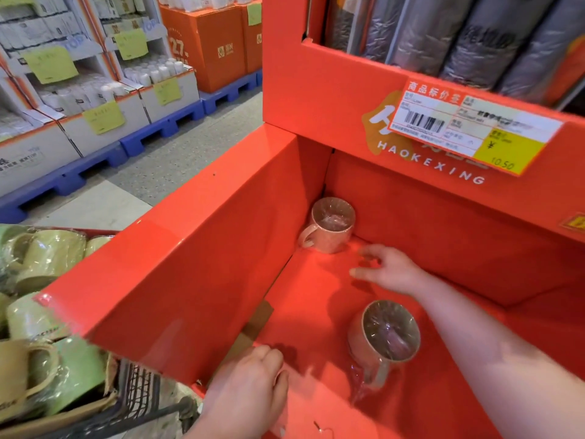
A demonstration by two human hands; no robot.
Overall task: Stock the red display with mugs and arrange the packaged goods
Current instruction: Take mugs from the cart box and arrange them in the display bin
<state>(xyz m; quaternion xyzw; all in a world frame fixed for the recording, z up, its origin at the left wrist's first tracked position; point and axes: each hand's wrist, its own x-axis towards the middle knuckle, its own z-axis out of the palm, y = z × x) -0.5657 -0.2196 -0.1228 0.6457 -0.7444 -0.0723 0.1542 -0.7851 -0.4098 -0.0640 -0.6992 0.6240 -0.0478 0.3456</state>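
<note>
1. Red cardboard display (196, 280): its low open bin holds two mugs, and grey film-wrapped rolls (443, 36) stand on the shelf above.
2. Green wrapped mugs (47, 312) are piled just outside the bin's left wall.
3. Pink film-covered mug (329, 226) sits upright in the far corner. A second film-covered mug (386, 337) sits nearer the front.
4. Right hand (392, 270) is between them, fingers spread loose and empty.
5. Left hand (250, 384) is at the near edge, fingers curled. Whether it grips anything, I cannot tell.

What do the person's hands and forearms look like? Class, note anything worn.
The left hand and right hand are bare: no gloves, and no rings or watch can be seen. The right forearm is bare too, with no sleeve up to the picture's edge. Of the left arm only the bare wrist shows.
</note>
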